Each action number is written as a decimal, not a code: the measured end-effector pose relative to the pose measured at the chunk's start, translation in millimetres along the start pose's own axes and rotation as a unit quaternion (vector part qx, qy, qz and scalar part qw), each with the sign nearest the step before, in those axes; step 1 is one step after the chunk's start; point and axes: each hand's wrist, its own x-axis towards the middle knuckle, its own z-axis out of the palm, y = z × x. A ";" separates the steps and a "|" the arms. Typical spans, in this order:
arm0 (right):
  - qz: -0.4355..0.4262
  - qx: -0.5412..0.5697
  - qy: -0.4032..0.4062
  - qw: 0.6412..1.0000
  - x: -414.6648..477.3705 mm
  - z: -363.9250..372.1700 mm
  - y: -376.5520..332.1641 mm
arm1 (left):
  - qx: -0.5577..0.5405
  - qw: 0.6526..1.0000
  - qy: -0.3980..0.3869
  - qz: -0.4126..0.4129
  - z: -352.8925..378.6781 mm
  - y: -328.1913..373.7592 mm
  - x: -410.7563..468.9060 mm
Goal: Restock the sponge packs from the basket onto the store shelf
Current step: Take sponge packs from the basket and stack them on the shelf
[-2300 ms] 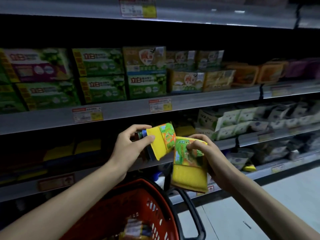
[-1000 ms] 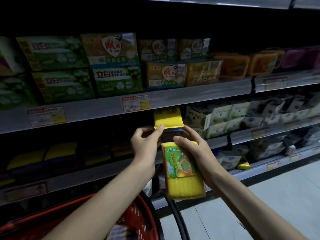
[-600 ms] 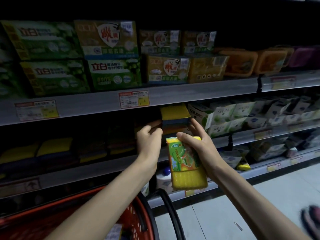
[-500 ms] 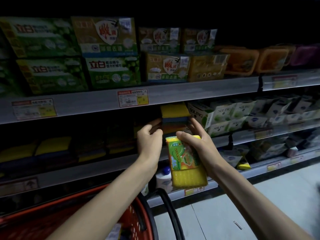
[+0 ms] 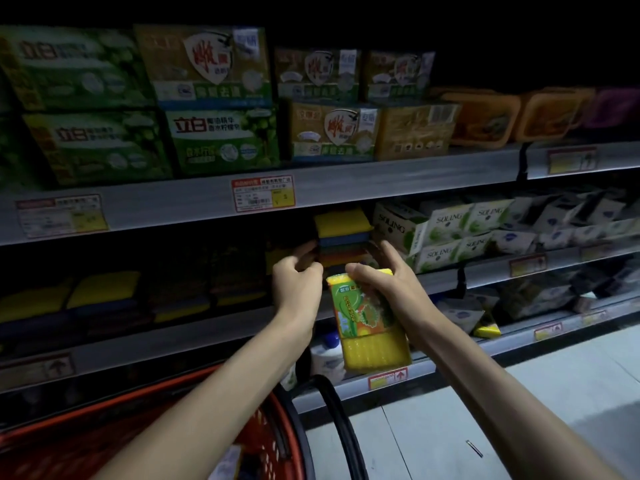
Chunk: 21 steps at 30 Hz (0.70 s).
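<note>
Sponge pack in right hand (upright)

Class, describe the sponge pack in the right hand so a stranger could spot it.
Find the grey shelf rail with the middle price tag. Below it, the right hand grips a yellow sponge pack by its top. Unlike the flat shelved sponges, it hangs upright, showing a green label.

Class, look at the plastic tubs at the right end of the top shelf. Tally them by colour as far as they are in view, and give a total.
Orange tubs: 2
Purple tubs: 1 (cut off by the frame edge)
Total: 3
</note>
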 end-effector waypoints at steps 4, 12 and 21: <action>-0.006 -0.012 0.007 1.000 -0.9 0.6 -2.7 | 0.011 1.000 0.008 0.001 0.8 -2.0 1.7; -0.015 -0.036 0.035 0.999 -8.7 -4.0 -8.7 | 0.001 1.000 0.012 -0.004 2.8 0.1 3.4; 0.024 -0.087 0.022 0.996 -10.8 -22.9 -12.9 | -0.004 1.000 0.020 -0.012 -1.6 -5.9 6.3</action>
